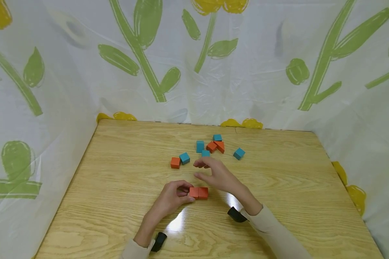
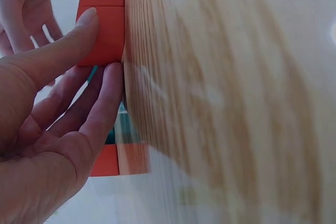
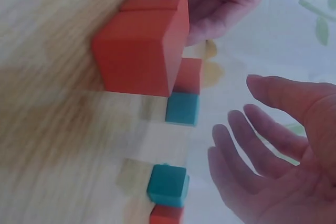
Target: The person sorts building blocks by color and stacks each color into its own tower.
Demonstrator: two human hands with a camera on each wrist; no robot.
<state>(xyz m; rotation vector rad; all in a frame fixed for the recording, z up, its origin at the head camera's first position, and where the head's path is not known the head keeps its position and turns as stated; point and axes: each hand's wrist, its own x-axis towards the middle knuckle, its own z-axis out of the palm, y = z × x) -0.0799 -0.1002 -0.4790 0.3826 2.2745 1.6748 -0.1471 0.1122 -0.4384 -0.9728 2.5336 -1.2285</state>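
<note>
Two red blocks (image 1: 203, 193) stand side by side on the table, their faces touching. My left hand (image 1: 169, 197) pinches the left red block (image 2: 107, 35), with the thumb on its near face and the fingers at its far side. Above and to the right of the pair hovers my right hand (image 1: 218, 175), fingers apart and loosely bent, holding nothing. In the right wrist view, a gap separates this right hand (image 3: 273, 150) from the nearer red block (image 3: 131, 66). Part of a blue block (image 1: 205, 153) lies hidden behind the right fingertips in the head view.
Farther back lie a red cube (image 1: 175, 162) touching a blue cube (image 1: 184, 158), an upright-looking blue block (image 1: 200, 146), a red cube (image 1: 211, 146) against a red triangular block (image 1: 219, 146), and a blue block (image 1: 217, 137). Another blue cube (image 1: 239, 153) sits apart at right. A patterned curtain (image 1: 246, 82) borders the wooden table (image 1: 278, 180).
</note>
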